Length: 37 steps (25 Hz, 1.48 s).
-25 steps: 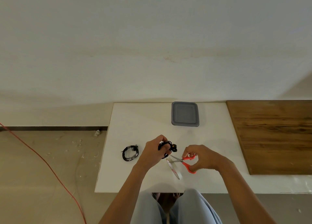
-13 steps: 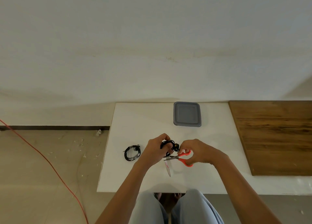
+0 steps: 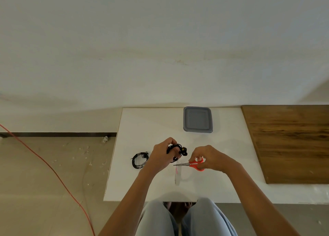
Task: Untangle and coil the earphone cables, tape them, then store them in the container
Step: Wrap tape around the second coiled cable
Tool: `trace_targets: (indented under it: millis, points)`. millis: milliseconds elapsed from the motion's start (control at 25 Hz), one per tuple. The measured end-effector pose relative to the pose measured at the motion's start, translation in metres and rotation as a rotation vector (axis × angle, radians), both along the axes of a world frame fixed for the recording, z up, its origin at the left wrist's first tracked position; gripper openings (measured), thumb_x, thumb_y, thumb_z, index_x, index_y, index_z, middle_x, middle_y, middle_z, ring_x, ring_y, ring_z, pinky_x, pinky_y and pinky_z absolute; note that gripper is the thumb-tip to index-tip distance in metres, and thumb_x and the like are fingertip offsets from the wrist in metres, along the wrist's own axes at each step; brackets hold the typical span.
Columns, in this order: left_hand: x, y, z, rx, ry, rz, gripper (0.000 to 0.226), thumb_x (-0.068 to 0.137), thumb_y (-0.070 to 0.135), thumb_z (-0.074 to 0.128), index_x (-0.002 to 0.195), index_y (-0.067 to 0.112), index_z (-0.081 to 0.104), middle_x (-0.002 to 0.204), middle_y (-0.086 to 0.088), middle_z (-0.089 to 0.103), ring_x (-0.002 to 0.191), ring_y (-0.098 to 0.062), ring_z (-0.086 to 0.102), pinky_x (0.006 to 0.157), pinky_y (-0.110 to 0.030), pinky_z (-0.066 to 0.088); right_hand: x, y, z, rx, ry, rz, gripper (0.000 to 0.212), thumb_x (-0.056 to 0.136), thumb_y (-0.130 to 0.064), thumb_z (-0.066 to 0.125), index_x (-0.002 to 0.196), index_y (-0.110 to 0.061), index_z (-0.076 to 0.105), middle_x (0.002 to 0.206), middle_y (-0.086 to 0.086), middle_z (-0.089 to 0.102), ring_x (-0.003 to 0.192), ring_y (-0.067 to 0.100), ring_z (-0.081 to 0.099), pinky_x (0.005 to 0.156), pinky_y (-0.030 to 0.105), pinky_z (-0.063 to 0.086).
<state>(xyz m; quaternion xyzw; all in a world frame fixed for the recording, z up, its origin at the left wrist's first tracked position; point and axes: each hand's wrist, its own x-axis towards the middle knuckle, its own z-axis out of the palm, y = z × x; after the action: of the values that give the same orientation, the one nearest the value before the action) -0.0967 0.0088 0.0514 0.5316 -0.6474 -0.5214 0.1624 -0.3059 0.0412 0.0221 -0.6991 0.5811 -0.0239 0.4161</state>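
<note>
My left hand [image 3: 161, 156] grips a coiled black earphone cable [image 3: 176, 149] just above the white table [image 3: 146, 129]. A strip of clear tape [image 3: 177, 173] hangs down from the coil toward me. My right hand [image 3: 206, 156] holds red-handled scissors [image 3: 193, 164], their blades pointing left at the top of the tape strip. A second coiled black earphone cable [image 3: 139, 160] lies on the table left of my left hand. The grey container [image 3: 198, 119] sits at the far side of the table.
A brown wooden board [image 3: 292, 143] covers the table's right part. An orange cord [image 3: 53, 170] runs across the floor at the left, with small bits of debris near the wall. My knees are under the table's near edge.
My right hand brought the scissors up and left, so the blades now lie level at the tape just under the coil. The tape strip hangs straighter. My left hand stayed in place.
</note>
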Motion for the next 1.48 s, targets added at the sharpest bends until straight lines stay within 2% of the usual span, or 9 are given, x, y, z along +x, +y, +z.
trace_targets:
  millis: [280,600,720,880,1000,1080,1200,1280,1480]
  points:
    - [0.008,0.005,0.006,0.111,0.157,0.227,0.007,0.096,0.019,0.052,0.094,0.013,0.054,0.079,0.000,0.075,0.049,0.002,0.049,0.058,-0.014,0.043,-0.015,0.028,-0.006,-0.015,-0.160,-0.166,0.032,0.072,-0.019,0.078,0.094,-0.039,0.065,0.094,-0.017,0.066,0.087,0.004,0.059,0.074,0.015,0.050]
    - [0.011,0.007,0.013,0.293,0.395,0.413,0.008,0.096,0.024,0.055,0.091,0.018,0.055,0.082,-0.006,0.075,0.053,-0.009,0.042,0.065,-0.022,0.042,-0.034,0.072,-0.033,-0.079,-0.098,-0.395,0.051,0.060,-0.028,0.086,0.103,-0.027,0.058,0.106,-0.013,0.054,0.097,0.011,0.058,0.081,0.012,0.048]
    - [0.010,0.010,0.020,0.323,0.501,0.428,0.008,0.096,0.023,0.055,0.092,0.016,0.055,0.080,-0.006,0.073,0.053,-0.010,0.040,0.070,-0.026,0.040,-0.042,0.081,-0.051,-0.148,0.103,-0.572,0.051,0.063,-0.015,0.087,0.096,-0.019,0.049,0.099,-0.004,0.046,0.083,0.012,0.057,0.069,0.014,0.047]
    - [0.009,0.017,0.036,0.323,0.587,0.442,0.008,0.097,0.020,0.054,0.091,0.014,0.055,0.075,-0.004,0.071,0.051,-0.008,0.040,0.068,-0.023,0.043,-0.034,0.082,-0.073,-0.094,0.362,-0.552,0.038,0.082,-0.012,0.071,0.060,-0.020,0.040,0.074,-0.003,0.036,0.051,0.004,0.036,0.045,0.012,0.027]
    - [0.011,0.023,0.050,0.305,0.615,0.439,0.009,0.097,0.019,0.054,0.090,0.013,0.055,0.073,-0.003,0.070,0.051,-0.008,0.040,0.069,-0.023,0.044,-0.024,0.076,-0.077,-0.095,0.408,-0.585,0.023,0.079,-0.002,0.065,0.057,-0.009,0.063,0.068,0.003,0.046,0.044,0.008,0.039,0.042,0.011,0.025]
    - [0.013,0.027,0.059,0.294,0.612,0.424,0.009,0.097,0.019,0.054,0.090,0.014,0.055,0.073,-0.002,0.070,0.052,-0.009,0.040,0.070,-0.024,0.045,-0.013,0.071,-0.050,-0.065,0.253,-0.693,0.019,0.081,0.002,0.060,0.072,-0.013,0.068,0.079,0.006,0.059,0.063,0.017,0.059,0.052,0.010,0.036]
    - [0.016,0.031,0.077,0.251,0.555,0.339,0.008,0.096,0.022,0.055,0.091,0.016,0.055,0.079,-0.004,0.072,0.054,-0.010,0.041,0.072,-0.029,0.041,0.014,0.054,0.039,-0.168,-0.376,-0.950,0.012,0.089,-0.009,0.062,0.097,-0.012,0.071,0.096,0.003,0.071,0.089,0.016,0.066,0.075,0.015,0.048]
    - [0.016,0.033,0.090,0.206,0.485,0.260,0.009,0.096,0.022,0.055,0.088,0.019,0.058,0.080,-0.006,0.072,0.054,-0.010,0.045,0.074,-0.032,0.043,0.033,0.043,0.101,-0.090,-0.779,-0.873,0.019,0.095,-0.016,0.055,0.104,-0.013,0.071,0.103,0.005,0.073,0.097,0.018,0.068,0.087,0.026,0.052]
    - [0.019,0.045,0.130,0.130,0.445,0.073,0.009,0.095,0.023,0.055,0.088,0.018,0.059,0.073,-0.003,0.068,0.053,-0.009,0.048,0.075,-0.033,0.046,0.057,0.046,0.179,0.127,-0.882,-0.584,0.022,0.097,-0.015,0.051,0.110,-0.009,0.067,0.100,0.015,0.072,0.094,0.028,0.069,0.086,0.034,0.056]
